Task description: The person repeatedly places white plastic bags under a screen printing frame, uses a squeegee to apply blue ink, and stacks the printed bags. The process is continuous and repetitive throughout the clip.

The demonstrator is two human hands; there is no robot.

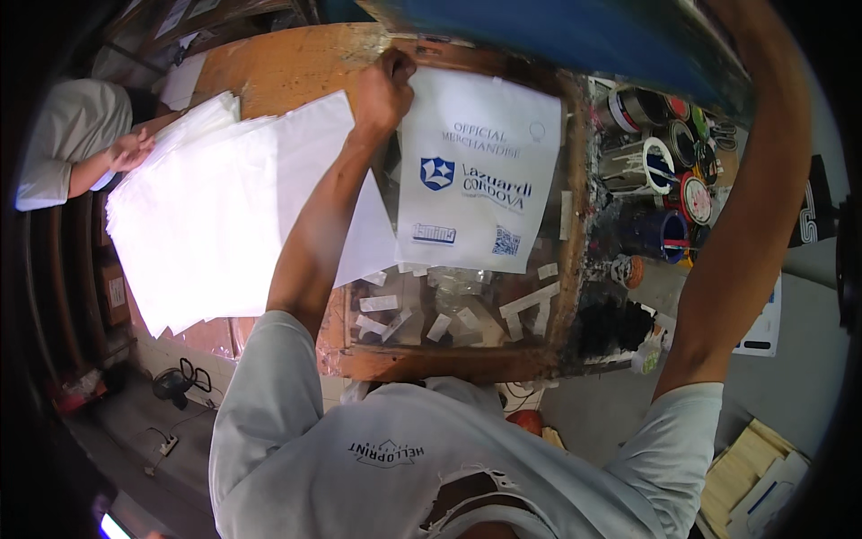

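Observation:
A white sheet with dark blue lettering and emblems lies on a wood-framed board with a clear top. My left hand is closed at the sheet's upper left corner, its fingertips pinching there. Above the board, a blue screen in a frame is tilted up. My right forearm stretches to the screen's right side; the hand itself is beyond the upper edge of the picture. Left of the board, a fanned stack of blank white sheets passes under my left forearm.
Several open cans of ink or paint crowd the right side, with a blue tub nearer. Short pieces of tape stick to the board. At the far left, a co-worker's hand is beside the stack. A small fan stands below.

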